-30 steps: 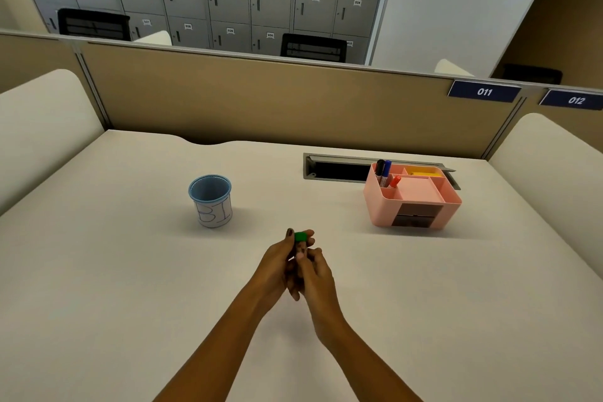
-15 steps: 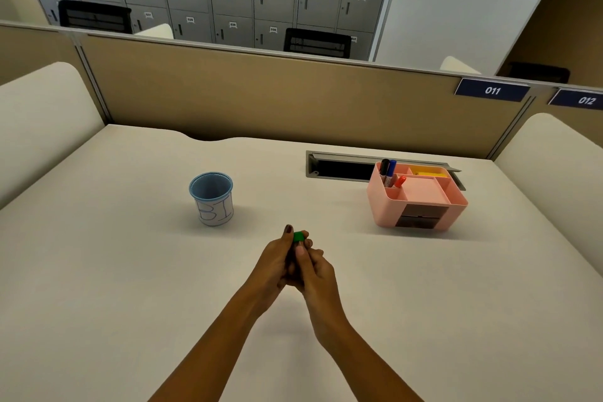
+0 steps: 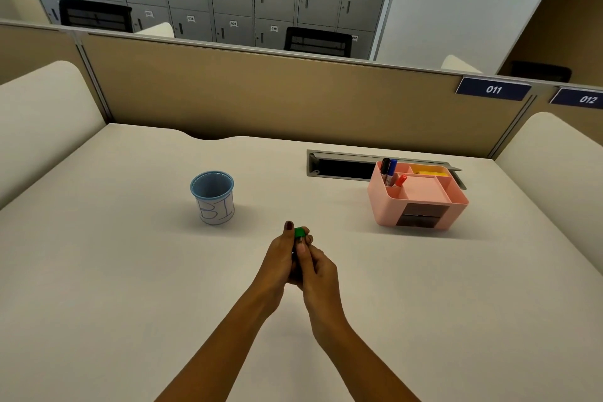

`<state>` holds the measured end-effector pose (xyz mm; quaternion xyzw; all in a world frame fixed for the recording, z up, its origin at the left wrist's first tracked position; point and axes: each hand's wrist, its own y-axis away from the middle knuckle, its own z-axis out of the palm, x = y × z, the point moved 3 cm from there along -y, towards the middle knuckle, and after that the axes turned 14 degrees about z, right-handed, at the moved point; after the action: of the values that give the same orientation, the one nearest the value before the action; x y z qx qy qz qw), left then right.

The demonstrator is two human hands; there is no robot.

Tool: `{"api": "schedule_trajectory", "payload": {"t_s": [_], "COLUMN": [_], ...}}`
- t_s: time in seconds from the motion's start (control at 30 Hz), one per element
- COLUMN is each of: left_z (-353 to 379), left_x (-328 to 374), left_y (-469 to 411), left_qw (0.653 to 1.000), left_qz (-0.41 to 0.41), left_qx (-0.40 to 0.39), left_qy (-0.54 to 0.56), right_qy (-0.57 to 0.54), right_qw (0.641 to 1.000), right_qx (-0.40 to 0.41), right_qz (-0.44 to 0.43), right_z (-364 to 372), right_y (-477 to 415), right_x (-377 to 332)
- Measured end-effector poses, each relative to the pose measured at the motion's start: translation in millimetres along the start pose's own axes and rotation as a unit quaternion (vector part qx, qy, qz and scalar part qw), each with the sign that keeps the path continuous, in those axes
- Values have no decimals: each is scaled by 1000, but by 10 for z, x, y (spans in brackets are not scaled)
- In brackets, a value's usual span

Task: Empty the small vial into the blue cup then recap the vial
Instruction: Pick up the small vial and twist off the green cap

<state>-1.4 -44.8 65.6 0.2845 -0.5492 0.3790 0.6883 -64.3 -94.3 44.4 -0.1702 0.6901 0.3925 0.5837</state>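
A small vial with a green cap stands upright between my two hands at the middle of the white desk. My left hand wraps its left side, thumb raised beside the cap. Pressed against it from the right, my right hand has its fingertips on the glass just under the cap. The cap sits on the vial; the vial's body is mostly hidden by my fingers. The blue cup, with a white label bearing blue marks, stands upright to the far left of my hands, apart from them.
A pink desk organiser with markers stands at the right. Behind it a grey cable slot is cut into the desk. A tan partition closes the far edge, and padded white dividers flank both sides.
Both hands stay clasped around the vial in about the same spot; the fingers shifted slightly around the cap. The view tilted a little.
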Motion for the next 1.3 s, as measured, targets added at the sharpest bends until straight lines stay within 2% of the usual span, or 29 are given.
{"api": "schedule_trajectory", "payload": {"t_s": [0.2, 0.83, 1.3], "left_z": [8, 26, 33], "left_x": [23, 142, 177], "left_y": [-21, 12, 55], "left_qw": [1000, 999, 997], "left_qz": [6, -4, -17], "left_qx": [2, 0, 54], "left_qy": [-11, -49, 46], "right_qy": [16, 21, 9], "right_qw": [999, 1000, 1000], "right_qx": [27, 1, 1], "right_qz": [-15, -12, -22], "right_z": [15, -2, -59], "right_y": [12, 47, 73], "right_x": [-7, -11, 31]}}
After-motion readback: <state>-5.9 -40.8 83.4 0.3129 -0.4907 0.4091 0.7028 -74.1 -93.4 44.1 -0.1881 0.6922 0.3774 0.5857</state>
